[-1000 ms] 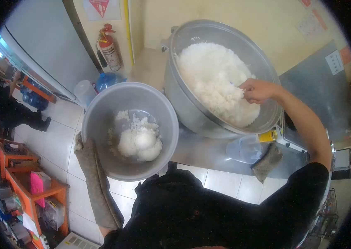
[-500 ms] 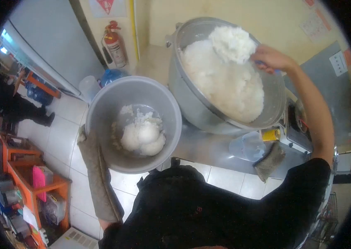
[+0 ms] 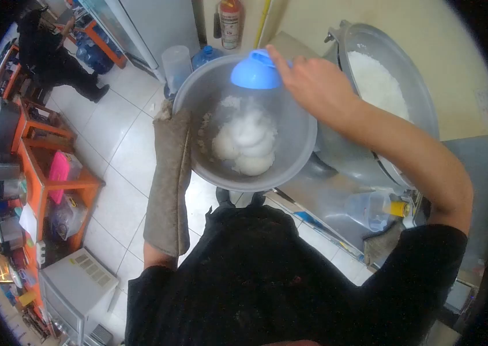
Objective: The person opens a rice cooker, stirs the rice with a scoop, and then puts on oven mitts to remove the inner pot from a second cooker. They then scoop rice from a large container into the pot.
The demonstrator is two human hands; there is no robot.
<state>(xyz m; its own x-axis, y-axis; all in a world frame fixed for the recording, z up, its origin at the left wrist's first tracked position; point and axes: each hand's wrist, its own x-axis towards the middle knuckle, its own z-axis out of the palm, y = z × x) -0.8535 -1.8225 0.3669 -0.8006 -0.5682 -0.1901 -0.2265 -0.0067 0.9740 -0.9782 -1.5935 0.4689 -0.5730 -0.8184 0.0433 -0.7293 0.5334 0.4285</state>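
Observation:
My right hand is closed on the handle of a blue scoop, tipped over a wide grey pot. Below the scoop, blurred white rice drops onto rounded clumps at the pot's bottom. A long brown oven mitt covers my left hand at the pot's left rim; its fingers are hidden inside. To the right, a large metal pot holds more white rice, partly behind my right forearm.
A clear plastic container and a yellow can are on the metal counter at right. A fire extinguisher hangs on the back wall. Orange shelving lines the left. Another person stands at upper left.
My right hand has moved left from the large pot to above the grey pot. The rice-filled scoop is now turned over, its blue underside showing. The view has shifted.

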